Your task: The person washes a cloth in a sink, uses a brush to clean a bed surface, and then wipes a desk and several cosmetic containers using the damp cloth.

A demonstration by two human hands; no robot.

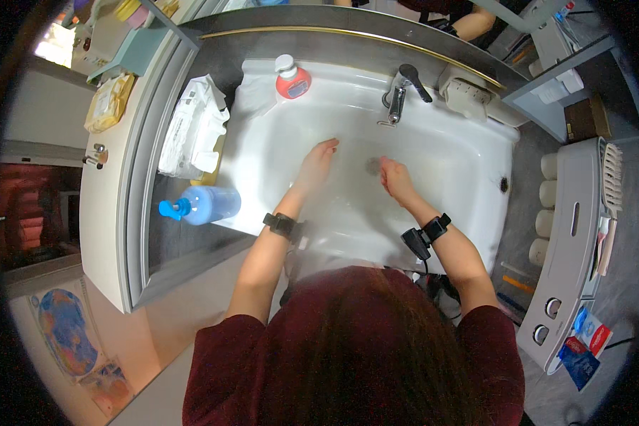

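Both of my hands are over a white washbasin (447,184). My left hand (317,168) is at the basin's middle left, partly smeared by motion, its fingers stretched out with nothing seen in them. My right hand (397,179) is just right of the dark round drain (373,166), its fingers curled together. Whatever they may hold is hidden. Behind the hands, at the basin's far edge, stands a chrome tap (397,103) with a dark lever. A red soap pump bottle (293,79) with a white top sits on the far left rim.
A blue pump bottle (211,204) and a white pack of tissues (194,131) lie left of the basin. A grey cup holder unit (562,234) stands at the right, with a white comb (612,181) and toothpaste tubes (581,355). A mirror cabinet edge (355,32) runs along the back.
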